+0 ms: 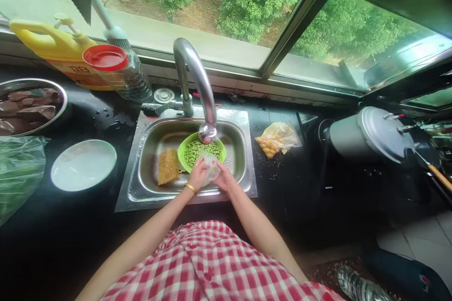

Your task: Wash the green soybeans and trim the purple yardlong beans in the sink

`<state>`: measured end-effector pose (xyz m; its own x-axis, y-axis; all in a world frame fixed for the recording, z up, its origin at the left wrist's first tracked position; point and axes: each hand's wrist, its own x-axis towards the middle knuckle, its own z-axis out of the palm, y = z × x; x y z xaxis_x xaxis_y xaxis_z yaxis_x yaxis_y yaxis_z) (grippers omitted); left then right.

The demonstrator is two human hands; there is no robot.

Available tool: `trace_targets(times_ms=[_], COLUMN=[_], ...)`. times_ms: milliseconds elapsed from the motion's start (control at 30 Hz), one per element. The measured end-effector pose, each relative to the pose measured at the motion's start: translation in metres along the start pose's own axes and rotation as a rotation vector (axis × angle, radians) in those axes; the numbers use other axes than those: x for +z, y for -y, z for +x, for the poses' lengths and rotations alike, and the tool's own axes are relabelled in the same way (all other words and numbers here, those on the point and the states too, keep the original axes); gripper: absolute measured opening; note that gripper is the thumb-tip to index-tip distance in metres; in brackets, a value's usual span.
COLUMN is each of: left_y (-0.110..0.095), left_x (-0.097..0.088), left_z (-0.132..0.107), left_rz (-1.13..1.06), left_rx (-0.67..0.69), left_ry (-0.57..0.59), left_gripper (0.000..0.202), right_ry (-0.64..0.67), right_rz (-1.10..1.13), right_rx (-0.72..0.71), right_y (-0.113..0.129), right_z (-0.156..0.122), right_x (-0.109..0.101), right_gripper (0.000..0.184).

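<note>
A clear plastic bag (pixel 212 165), crumpled with no plain long axis, hangs over the near rim of a green bowl (pixel 183 151) of green beans (pixel 195 150). The left hand (pixel 197 175) and right hand (pixel 224 179) pinch it from either side, equally close. The bowl stands in the sink (pixel 148 160) under the tap (pixel 197 80), beside a scouring pad (pixel 168 166). Around it are a dark wet worktop (pixel 92 117) and a window (pixel 247 9).

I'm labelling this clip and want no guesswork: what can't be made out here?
Head view:
- bag, gripped by the left hand and right hand: too small to tell if anything is inside.
- green bowl: near rim hidden behind both hands.
- faucet: running water too faint to tell.
- metal bowl: cut off by the left edge.
</note>
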<state>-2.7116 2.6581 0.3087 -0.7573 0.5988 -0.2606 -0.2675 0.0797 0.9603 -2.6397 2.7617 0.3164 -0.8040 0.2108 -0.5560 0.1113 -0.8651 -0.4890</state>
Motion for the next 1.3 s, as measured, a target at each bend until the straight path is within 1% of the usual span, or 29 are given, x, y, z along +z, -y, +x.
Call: trace_targets(times_ms=[33, 67, 133, 200, 267, 300, 367, 400, 433, 467, 500, 533, 567, 600, 633, 700, 800, 867, 933, 967, 1000, 1033, 1067, 1133, 1167, 1233, 1267, 1300], left_y=[-0.001, -0.003, -0.008, -0.012, -0.015, -0.016, -0.019, -0.02, -0.023, -0.026, -0.03, -0.035, -0.039, -0.043, -0.045, -0.047, -0.042, -0.036, -0.032, -0.03, -0.029, -0.028, -0.027, -0.025, -0.024, -0.021, -0.019, -0.017], left_x=[0.002, 0.004, 0.009, 0.013, 0.015, 0.015, 0.014, 0.013, 0.013, 0.013, 0.014, 0.016, 0.018, 0.02, 0.023, 0.027, 0.027, 0.027, 0.03, 0.034, 0.038, 0.043, 0.046, 0.047, 0.043, 0.023, 0.01, -0.005], left_z=[-0.002, -0.004, -0.01, -0.017, -0.024, -0.027, -0.029, -0.029, -0.028, -0.026, -0.024, -0.021, -0.018, -0.015, -0.012, -0.006, 0.002, 0.005, 0.007, 0.006, 0.005, 0.003, 0.001, -0.001, 0.001, 0.009, 0.017, 0.027], left_rz=[0.106, 0.187, 0.243, 0.233, 0.194, 0.164, 0.065, -0.01, -0.102, -0.208, -0.319, -0.429, -0.528, -0.605, -0.65, -0.656, -0.589, -0.568, -0.487, -0.412, -0.33, -0.253, -0.191, -0.095, -0.029, 0.183, 0.312, 0.438], left_rx=[0.101, 0.178, 0.221, 0.214, 0.196, 0.181, 0.097, 0.017, -0.09, -0.21, -0.323, -0.405, -0.442, -0.438, -0.405, -0.33, -0.289, -0.247, -0.202, -0.19, -0.178, -0.161, -0.131, -0.035, 0.018, 0.069, 0.069, 0.065], left_ry=[0.056, 0.111, 0.207, 0.209, 0.158, 0.115, 0.004, -0.038, -0.054, -0.039, 0.004, 0.053, 0.085, 0.097, 0.089, 0.043, -0.042, -0.099, -0.128, -0.117, -0.088, -0.042, 0.018, 0.141, 0.173, 0.172, 0.14, 0.101], left_gripper=[0.015, 0.017, 0.021, 0.023, 0.027, 0.031, 0.04, 0.044, 0.046, 0.047, 0.045, 0.042, 0.038, 0.034, 0.03, 0.026, 0.027, 0.025, 0.025, 0.025, 0.025, 0.025, 0.026, 0.033, 0.036, 0.037, 0.034, 0.032], right_ry=[0.048, 0.056, -0.033, -0.115, -0.123, -0.116, -0.105, -0.101, -0.094, -0.084, -0.069, -0.052, -0.035, -0.025, -0.021, -0.026, -0.048, -0.038, 0.027, 0.051, 0.039, -0.012, -0.095, -0.284, -0.359, -0.473, -0.534, -0.566], right_rz=[0.024, 0.039, 0.05, 0.059, 0.061, 0.058, 0.051, 0.043, 0.028, 0.001, -0.048, -0.108, -0.169, -0.221, -0.257, -0.279, -0.276, -0.245, -0.212, -0.215, -0.238, -0.284, -0.343, -0.472, -0.549, -0.753, -0.878, -1.011], right_rx=[-0.016, -0.059, -0.192, -0.291, -0.334, -0.347, -0.372, -0.384, -0.39, -0.387, -0.373, -0.356, -0.339, -0.329, -0.33, -0.352, -0.394, -0.38, -0.276, -0.218, -0.19, -0.205, -0.262, -0.46, -0.559, -0.707, -0.729, -0.707], right_y=[0.001, 0.002, 0.007, 0.014, 0.023, 0.028, 0.036, 0.038, 0.038, 0.037, 0.035, 0.031, 0.027, 0.024, 0.02, 0.018, 0.022, 0.027, 0.029, 0.029, 0.029, 0.03, 0.032, 0.043, 0.052, 0.074, 0.085, 0.095], right_z=[-0.003, -0.005, -0.005, -0.004, -0.003, -0.003, -0.003, -0.003, -0.004, -0.004, -0.004, -0.004, -0.004, -0.004, -0.005, -0.005, -0.01, -0.015, -0.02, -0.021, -0.023, -0.024, -0.025, -0.03, -0.034, -0.045, -0.051, -0.057], right_x=[0.002, 0.003, 0.007, 0.009, 0.009, 0.008, 0.006, 0.005, 0.004, 0.003, 0.003, 0.002, 0.002, 0.002, 0.002, 0.001, 0.001, 0.001, 0.002, 0.002, 0.002, 0.001, -0.002, -0.012, -0.02, -0.041, -0.053, -0.065], right_gripper=[0.026, 0.027, 0.028, 0.029, 0.029, 0.029, 0.028, 0.028, 0.027, 0.027, 0.025, 0.023, 0.02, 0.017, 0.016, 0.013, 0.012, 0.017, 0.029, 0.035, 0.04, 0.041, 0.04, 0.03, 0.026, 0.027, 0.029, 0.033])
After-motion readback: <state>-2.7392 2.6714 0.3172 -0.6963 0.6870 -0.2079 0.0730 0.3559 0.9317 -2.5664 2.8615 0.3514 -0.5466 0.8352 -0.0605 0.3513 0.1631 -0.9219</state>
